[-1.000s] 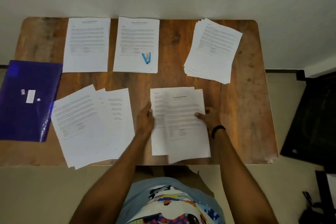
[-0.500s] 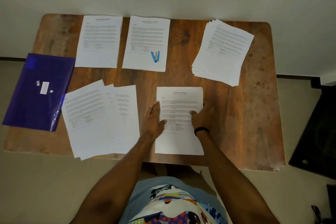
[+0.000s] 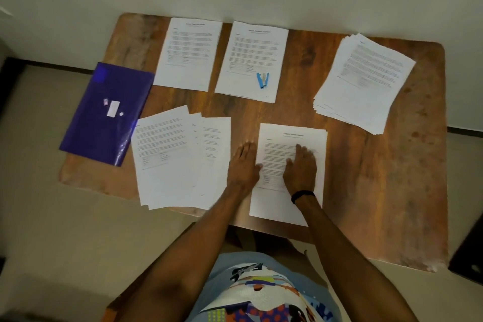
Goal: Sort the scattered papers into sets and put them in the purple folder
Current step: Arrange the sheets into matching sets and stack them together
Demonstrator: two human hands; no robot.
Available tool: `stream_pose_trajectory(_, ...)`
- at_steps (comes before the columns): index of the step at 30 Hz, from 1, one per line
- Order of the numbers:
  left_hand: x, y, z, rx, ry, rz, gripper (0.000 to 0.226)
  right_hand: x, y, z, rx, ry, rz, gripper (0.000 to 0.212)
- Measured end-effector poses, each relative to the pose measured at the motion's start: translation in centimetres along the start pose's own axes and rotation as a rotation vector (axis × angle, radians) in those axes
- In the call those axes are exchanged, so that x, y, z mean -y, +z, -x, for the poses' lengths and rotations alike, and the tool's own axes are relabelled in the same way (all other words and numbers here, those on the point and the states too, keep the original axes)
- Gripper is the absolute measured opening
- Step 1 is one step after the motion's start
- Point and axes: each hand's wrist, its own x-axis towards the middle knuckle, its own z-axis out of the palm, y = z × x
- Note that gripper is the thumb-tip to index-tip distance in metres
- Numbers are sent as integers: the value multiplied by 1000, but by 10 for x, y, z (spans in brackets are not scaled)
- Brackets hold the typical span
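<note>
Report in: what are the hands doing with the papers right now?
Left hand open, flat beside near stack. Right hand open, flat on it. Purple folder lies at table left edge. Fanned pile sits between.

Left hand (image 3: 244,163) and right hand (image 3: 301,168) lie flat side by side, fingers (image 3: 300,149) straight.

Dim warm indoor light, soft shadows, slight motion blur, wide-angle bending at edges

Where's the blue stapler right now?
In the head view, the blue stapler lies on the far middle paper set, near its lower right corner.
</note>
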Motion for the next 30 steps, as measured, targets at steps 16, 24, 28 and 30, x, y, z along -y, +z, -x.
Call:
stream_pose_trajectory(16,145,-54,34,23,-570,-15,115,178,78,-54,343,-311,326,114)
stream_pose_trajectory(24,149,-69,34,18,-575,55,87,192,92,-21,325,-324,167,62)
stream_pose_trajectory(28,154,-77,37,-29,-546,124,79,213,91,6,351,-47,-466,46)
stream_pose_trajectory(30,161,-79,37,-78,-545,205,72,213,88,7,419,81,-619,54)
